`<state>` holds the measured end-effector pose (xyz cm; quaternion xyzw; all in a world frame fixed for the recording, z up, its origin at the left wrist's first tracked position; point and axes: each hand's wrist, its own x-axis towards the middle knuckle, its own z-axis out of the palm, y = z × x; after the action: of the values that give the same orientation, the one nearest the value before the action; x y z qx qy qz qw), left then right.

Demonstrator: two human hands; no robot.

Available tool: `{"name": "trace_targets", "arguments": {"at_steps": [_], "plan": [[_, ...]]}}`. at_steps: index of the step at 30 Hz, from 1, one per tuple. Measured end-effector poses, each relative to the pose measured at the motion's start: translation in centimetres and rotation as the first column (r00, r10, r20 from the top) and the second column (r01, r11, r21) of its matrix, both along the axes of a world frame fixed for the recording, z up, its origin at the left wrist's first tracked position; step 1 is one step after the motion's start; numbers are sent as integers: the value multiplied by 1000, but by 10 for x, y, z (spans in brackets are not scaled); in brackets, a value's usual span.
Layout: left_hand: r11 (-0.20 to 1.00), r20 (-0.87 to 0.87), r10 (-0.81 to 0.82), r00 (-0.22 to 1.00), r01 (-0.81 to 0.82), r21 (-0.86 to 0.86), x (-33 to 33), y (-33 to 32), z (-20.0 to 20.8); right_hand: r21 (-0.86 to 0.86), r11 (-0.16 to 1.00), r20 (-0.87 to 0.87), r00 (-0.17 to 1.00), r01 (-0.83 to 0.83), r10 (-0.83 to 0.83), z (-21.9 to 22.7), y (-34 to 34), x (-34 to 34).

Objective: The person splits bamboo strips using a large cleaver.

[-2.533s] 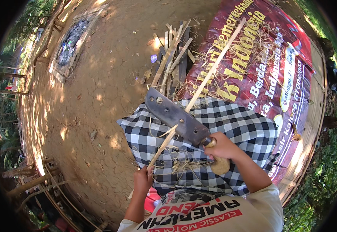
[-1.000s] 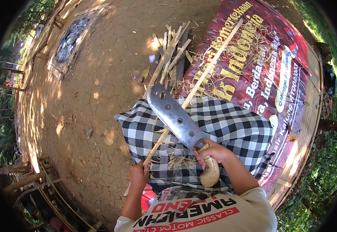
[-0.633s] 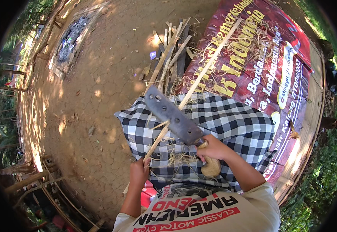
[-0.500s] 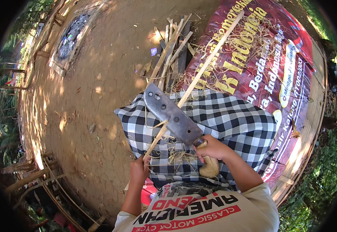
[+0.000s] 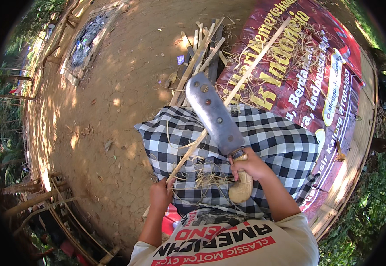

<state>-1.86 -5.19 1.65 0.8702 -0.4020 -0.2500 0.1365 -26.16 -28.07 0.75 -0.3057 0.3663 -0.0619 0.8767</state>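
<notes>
My left hand (image 5: 160, 194) is closed round the near end of a long pale strip of wood or bamboo (image 5: 258, 60). The strip slants up and right across my lap and out over the banner. In my right hand (image 5: 249, 165) is the curved wooden handle of a cleaver (image 5: 215, 113). Its broad grey blade, pierced with several round holes, lies over the strip's middle and hides part of it. A checkered black-and-white cloth (image 5: 272, 133) covers my lap. Thin curled shavings (image 5: 208, 175) are scattered on the cloth between my hands.
A dark red printed banner (image 5: 286, 95) strewn with shavings spreads at the right. Several split sticks (image 5: 197, 57) lie piled on the bare ground (image 5: 113, 111) ahead. A framed ash pit (image 5: 86, 42) is at the far left. Wooden railings (image 5: 38, 208) stand at the lower left.
The cleaver's blade has swung upright, its tip moving away and to the right along the strip. My left hand has kept its grip on the strip.
</notes>
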Motion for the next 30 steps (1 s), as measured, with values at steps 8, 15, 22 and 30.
{"name": "trace_targets", "arguments": {"at_steps": [8, 15, 22, 30], "plan": [[999, -80, 26, 996, -29, -43, 4, 5, -8, -51, 960, -122, 956, -276, 269, 3, 11, 7], [1000, -45, 2, 999, -2, -10, 1, 0, 2, 103, 946, 26, 952, -307, 306, -14, 6, 5], [1000, -32, -3, 999, 3, -12, 1, 1, 1, 149, 935, 111, 945, -323, 309, -20, 4, 3], [1000, -40, 1, 999, -1, 5, 2, 2, 2, 157, 935, 163, 942, -319, 294, -35, 8, 1]]}}
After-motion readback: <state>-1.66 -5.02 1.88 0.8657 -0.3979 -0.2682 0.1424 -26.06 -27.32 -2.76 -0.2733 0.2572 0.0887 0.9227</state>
